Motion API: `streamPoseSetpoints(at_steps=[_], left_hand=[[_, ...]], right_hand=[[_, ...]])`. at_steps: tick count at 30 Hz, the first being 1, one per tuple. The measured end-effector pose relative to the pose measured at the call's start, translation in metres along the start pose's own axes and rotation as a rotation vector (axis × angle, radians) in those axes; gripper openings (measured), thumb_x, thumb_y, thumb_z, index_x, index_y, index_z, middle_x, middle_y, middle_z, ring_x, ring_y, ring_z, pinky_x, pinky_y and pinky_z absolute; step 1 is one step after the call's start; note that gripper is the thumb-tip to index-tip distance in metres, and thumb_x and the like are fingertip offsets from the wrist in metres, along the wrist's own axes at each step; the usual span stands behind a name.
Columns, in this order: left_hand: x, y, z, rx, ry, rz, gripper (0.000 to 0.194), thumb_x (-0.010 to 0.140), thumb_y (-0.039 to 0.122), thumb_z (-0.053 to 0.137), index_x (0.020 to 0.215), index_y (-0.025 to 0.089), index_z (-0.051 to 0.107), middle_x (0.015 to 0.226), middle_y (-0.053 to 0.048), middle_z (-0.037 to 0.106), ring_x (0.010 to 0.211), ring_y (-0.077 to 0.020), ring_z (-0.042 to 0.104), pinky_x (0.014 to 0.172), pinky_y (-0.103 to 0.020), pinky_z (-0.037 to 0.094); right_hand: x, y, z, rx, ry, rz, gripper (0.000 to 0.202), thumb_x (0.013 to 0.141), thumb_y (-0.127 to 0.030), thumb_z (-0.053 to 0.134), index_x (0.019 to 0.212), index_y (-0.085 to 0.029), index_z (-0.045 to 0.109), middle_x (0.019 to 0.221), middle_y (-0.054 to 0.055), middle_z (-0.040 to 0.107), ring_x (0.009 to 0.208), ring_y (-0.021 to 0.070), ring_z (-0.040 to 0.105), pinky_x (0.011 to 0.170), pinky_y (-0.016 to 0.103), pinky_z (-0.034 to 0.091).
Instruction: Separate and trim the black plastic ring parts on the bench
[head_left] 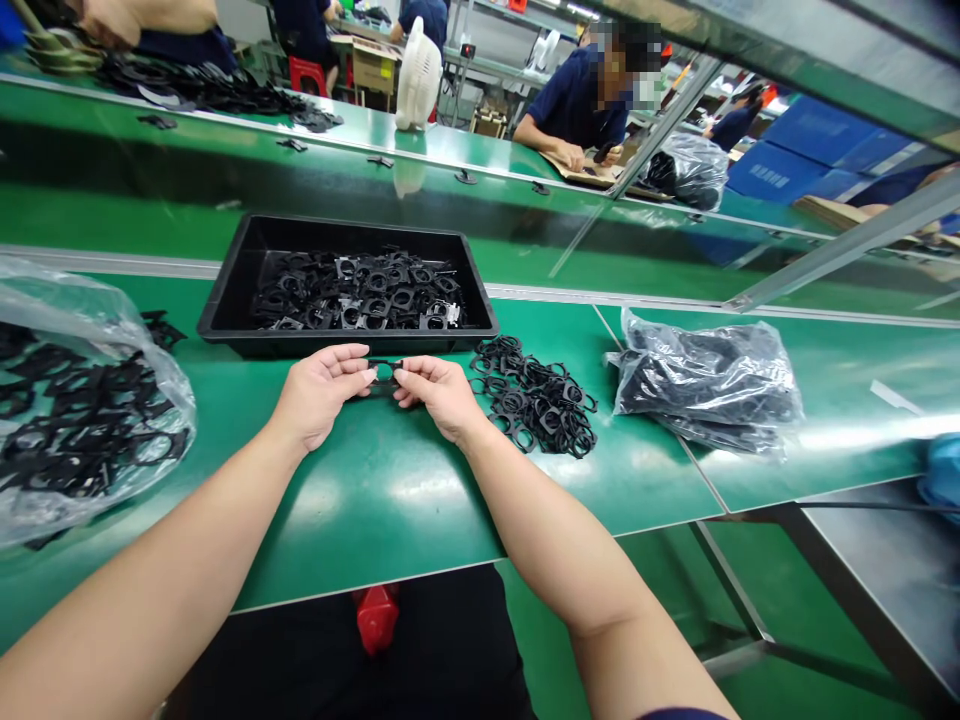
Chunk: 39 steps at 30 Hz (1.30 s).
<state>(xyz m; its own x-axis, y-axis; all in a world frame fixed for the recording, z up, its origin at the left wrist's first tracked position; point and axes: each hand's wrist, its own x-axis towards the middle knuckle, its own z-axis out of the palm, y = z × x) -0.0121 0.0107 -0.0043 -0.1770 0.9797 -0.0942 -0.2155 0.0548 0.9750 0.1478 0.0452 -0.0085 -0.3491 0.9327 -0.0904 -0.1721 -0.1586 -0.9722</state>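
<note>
A small black part (385,374) with a round opening is held between both hands, just in front of a black tray. My left hand (319,393) pinches its left end with thumb and fingers. On the right end, the thumb and fingers of my right hand (439,392) are closed. Many black parts (375,290) lie in the black tray (345,343). Beside my right hand is a loose pile of black ring-shaped parts (544,395) on the green table (420,500).
An open clear bag (176,400) of black parts lies at the left. To the right sits a filled plastic bag (709,385). Behind the tray, a green conveyor (322,165) carries small black parts. A person (581,100) works beyond it, near a white fan (418,80).
</note>
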Motion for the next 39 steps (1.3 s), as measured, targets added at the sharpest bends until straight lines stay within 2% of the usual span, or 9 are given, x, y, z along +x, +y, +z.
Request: streamPoseSetpoints(at_steps=[7,14,18,22,27,29,33,36,39], left_hand=[[-0.001,0.003,-0.002,-0.003,-0.066,-0.06,0.053,0.053,0.024,0.082,0.1,0.012,0.06,0.069,0.001,0.066,0.057,-0.0096,0.058,0.06,-0.026,0.049],[-0.003,-0.001,-0.004,0.039,-0.044,-0.06,0.045,0.046,0.024,0.085,0.078,0.014,0.055,0.059,0.002,0.062,0.055,-0.0124,0.059,0.048,-0.022,0.044],[0.0,-0.008,-0.006,0.063,-0.008,-0.022,0.047,0.049,0.027,0.083,0.085,0.014,0.056,0.064,0.002,0.062,0.054,-0.0111,0.058,0.052,-0.024,0.047],[0.004,-0.01,-0.008,0.079,0.095,0.129,0.046,0.062,0.035,0.075,0.099,0.014,0.057,0.073,0.0,0.064,0.061,-0.0108,0.06,0.059,-0.024,0.048],[0.008,-0.008,-0.011,0.141,0.293,0.197,0.037,0.068,0.042,0.068,0.09,0.014,0.061,0.069,0.0,0.062,0.057,-0.0113,0.059,0.053,-0.022,0.046],[0.008,-0.008,-0.012,0.173,0.294,0.191,0.035,0.067,0.043,0.068,0.087,0.015,0.062,0.068,-0.001,0.062,0.055,-0.0117,0.058,0.053,-0.023,0.046],[0.007,-0.009,-0.01,0.215,0.274,0.2,0.031,0.068,0.043,0.066,0.083,0.016,0.064,0.066,-0.001,0.063,0.054,-0.013,0.059,0.054,-0.024,0.047],[0.008,-0.012,-0.01,0.25,0.255,0.21,0.03,0.068,0.043,0.065,0.082,0.017,0.065,0.066,-0.001,0.064,0.055,-0.0139,0.06,0.054,-0.025,0.046],[0.009,-0.015,-0.011,0.286,0.241,0.211,0.03,0.068,0.044,0.065,0.082,0.018,0.065,0.066,-0.001,0.064,0.056,-0.0144,0.061,0.055,-0.025,0.046]], right_hand=[[-0.002,-0.003,-0.007,-0.083,-0.068,0.007,0.025,0.06,-0.033,0.076,0.072,-0.014,0.064,0.056,-0.003,0.061,0.046,0.0074,0.055,0.046,0.02,0.046],[-0.009,-0.004,-0.003,-0.117,-0.022,0.028,0.025,0.057,-0.031,0.077,0.066,-0.013,0.062,0.054,-0.002,0.061,0.043,0.0053,0.051,0.042,0.016,0.04],[-0.006,-0.002,-0.001,-0.167,0.013,0.033,0.025,0.058,-0.032,0.076,0.066,-0.012,0.062,0.054,-0.002,0.06,0.043,0.0047,0.05,0.042,0.016,0.041],[0.01,-0.028,0.01,-0.305,-0.019,0.095,0.024,0.057,-0.029,0.076,0.061,-0.012,0.06,0.052,-0.001,0.06,0.042,0.0063,0.051,0.04,0.017,0.042],[0.031,-0.074,0.029,-0.209,0.14,-0.171,0.029,0.072,-0.043,0.065,0.083,-0.017,0.064,0.077,0.002,0.067,0.053,0.0074,0.058,0.051,0.021,0.049],[0.028,-0.077,0.023,-0.412,0.255,-0.244,0.03,0.078,-0.045,0.058,0.091,-0.018,0.064,0.08,0.002,0.067,0.054,0.0089,0.057,0.053,0.023,0.048],[0.004,-0.058,-0.013,-1.232,0.338,-0.323,0.019,0.081,-0.031,0.056,0.089,-0.019,0.067,0.085,0.005,0.067,0.078,0.0176,0.062,0.074,0.03,0.049],[-0.014,-0.043,-0.043,-1.706,0.218,-0.226,0.021,0.082,-0.021,0.052,0.096,-0.015,0.067,0.103,0.013,0.064,0.097,0.0238,0.058,0.082,0.033,0.045],[-0.021,-0.036,-0.058,-1.89,0.055,-0.098,0.022,0.084,-0.014,0.047,0.091,-0.013,0.068,0.1,0.016,0.063,0.095,0.0232,0.057,0.082,0.032,0.043]])
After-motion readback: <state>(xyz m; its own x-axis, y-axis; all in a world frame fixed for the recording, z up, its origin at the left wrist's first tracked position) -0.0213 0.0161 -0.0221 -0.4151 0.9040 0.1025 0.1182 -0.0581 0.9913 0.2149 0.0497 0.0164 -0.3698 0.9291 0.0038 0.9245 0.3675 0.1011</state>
